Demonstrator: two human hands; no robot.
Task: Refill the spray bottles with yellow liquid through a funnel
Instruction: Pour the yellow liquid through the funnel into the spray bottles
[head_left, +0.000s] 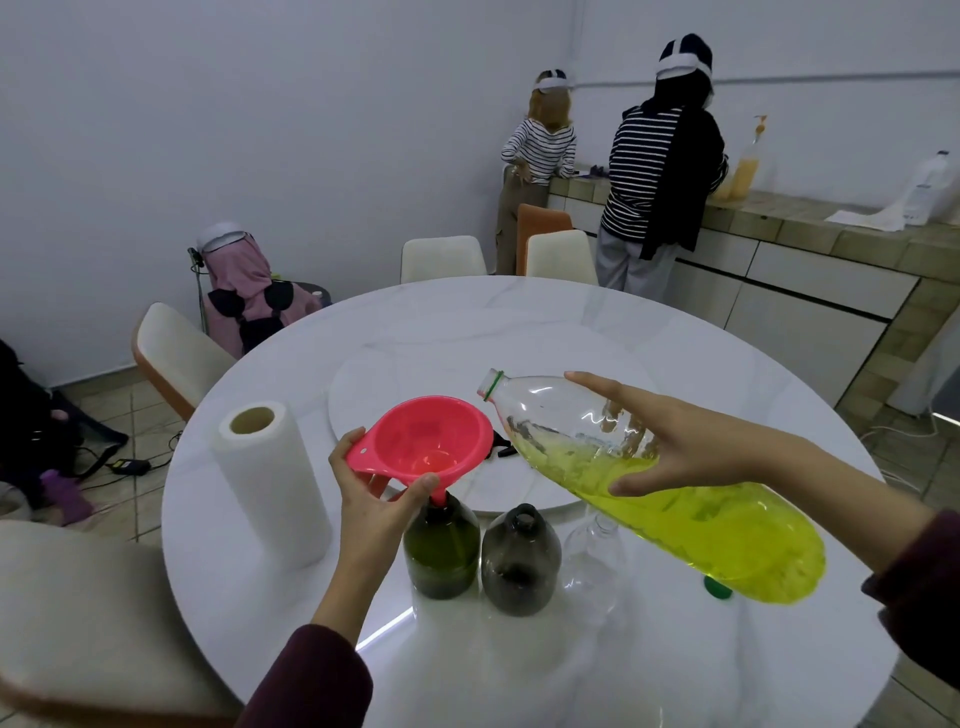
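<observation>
A paper towel roll stands upright on the left of the round white bench, beside a flat round turntable at its middle. A green cap lies on the bench at the right. White chairs ring the bench, one orange chair behind them. Two people in striped tops stand with backs turned at a tiled counter, where a pump bottle and a white jug stand. A third person in pink sits by the wall. A black cable lies on the tiled floor.
</observation>
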